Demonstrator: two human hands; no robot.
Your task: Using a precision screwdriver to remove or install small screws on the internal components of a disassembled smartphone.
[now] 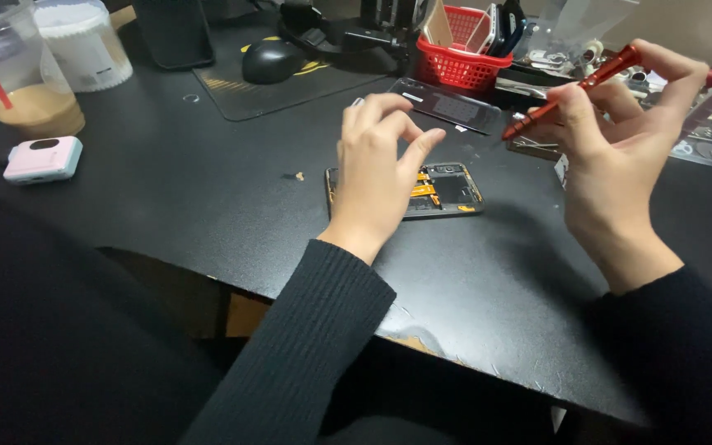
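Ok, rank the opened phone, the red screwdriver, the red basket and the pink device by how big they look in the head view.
1. Opened phone, partly under the left hand.
2. Red screwdriver.
3. Red basket, though it sits farther back.
4. Pink device.
The middle two look close; their order is unsure.

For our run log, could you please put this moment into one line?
left hand: open, over opened phone | right hand: holds red screwdriver, tip raised off phone | surface: black desk

The scene is lit dimly from above; soft glare is seen on the black tabletop, edges are bent by the lens, and the foreground is left dark.
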